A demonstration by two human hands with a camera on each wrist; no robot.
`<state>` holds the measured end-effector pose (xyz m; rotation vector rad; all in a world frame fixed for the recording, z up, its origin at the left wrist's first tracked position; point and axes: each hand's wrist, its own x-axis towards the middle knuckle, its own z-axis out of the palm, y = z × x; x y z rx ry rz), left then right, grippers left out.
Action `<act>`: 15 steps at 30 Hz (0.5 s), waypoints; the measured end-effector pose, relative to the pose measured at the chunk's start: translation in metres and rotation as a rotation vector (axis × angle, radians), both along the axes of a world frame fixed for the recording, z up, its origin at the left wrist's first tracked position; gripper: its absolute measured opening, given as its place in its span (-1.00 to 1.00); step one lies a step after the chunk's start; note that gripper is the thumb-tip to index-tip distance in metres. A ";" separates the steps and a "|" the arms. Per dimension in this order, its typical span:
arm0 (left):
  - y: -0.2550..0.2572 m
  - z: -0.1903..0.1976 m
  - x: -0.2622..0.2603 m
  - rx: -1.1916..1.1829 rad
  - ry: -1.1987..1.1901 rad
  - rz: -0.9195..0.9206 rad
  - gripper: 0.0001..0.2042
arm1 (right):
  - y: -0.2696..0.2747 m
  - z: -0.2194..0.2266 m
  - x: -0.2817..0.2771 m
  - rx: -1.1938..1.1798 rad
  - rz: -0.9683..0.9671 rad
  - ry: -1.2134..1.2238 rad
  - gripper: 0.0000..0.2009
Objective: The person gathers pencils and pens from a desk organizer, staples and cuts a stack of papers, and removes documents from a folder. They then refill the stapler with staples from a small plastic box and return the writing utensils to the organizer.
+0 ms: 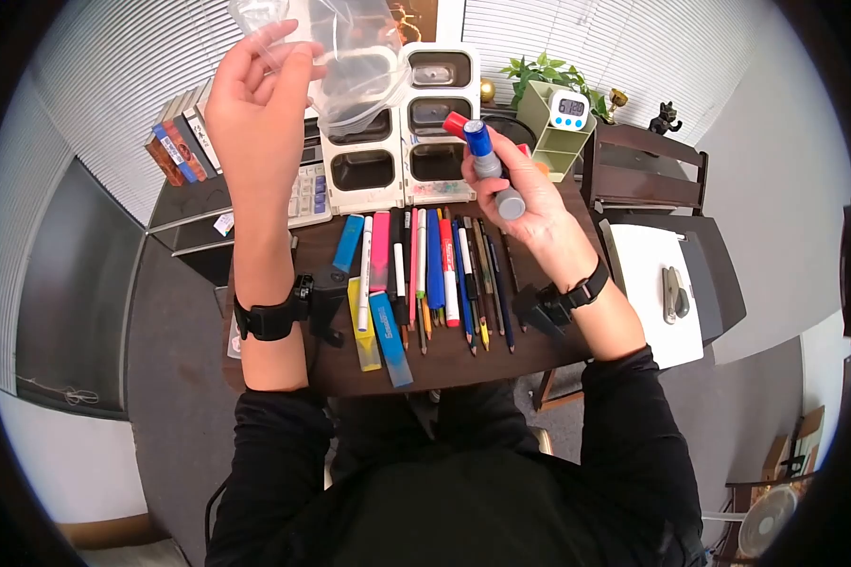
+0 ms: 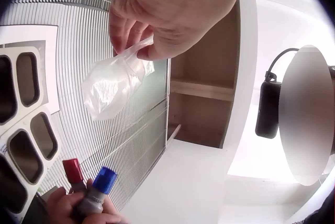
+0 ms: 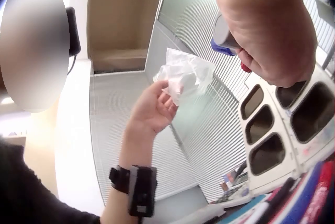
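My left hand [image 1: 265, 113] is raised and pinches a clear plastic bag [image 1: 355, 57] between thumb and fingers. In the left wrist view the crumpled bag [image 2: 112, 85] hangs down from the fingertips. My right hand [image 1: 534, 203] grips a cluster of thick grey markers. One has a blue cap [image 1: 478, 139] and another a red cap [image 1: 455, 124]; the palm and fingers hide parts of them. Below both hands, a row of pens, pencils and markers lies on the brown table [image 1: 558, 345], among them a red and white marker [image 1: 449, 274] and a blue box [image 1: 390, 340].
A white organizer [image 1: 404, 142] with several dark compartments stands behind the pens. To its right are a green holder [image 1: 548, 123] with a white timer [image 1: 568, 111] and a plant. A keyboard [image 1: 309, 196] and upright books [image 1: 184, 142] are at left. A stapler [image 1: 674, 295] lies at right.
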<state>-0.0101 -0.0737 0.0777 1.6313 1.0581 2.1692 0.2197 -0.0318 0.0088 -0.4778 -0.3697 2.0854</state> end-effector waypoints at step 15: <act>-0.005 0.001 0.001 0.006 0.069 -0.047 -0.73 | 0.007 -0.005 0.024 1.065 0.478 -1.497 -0.69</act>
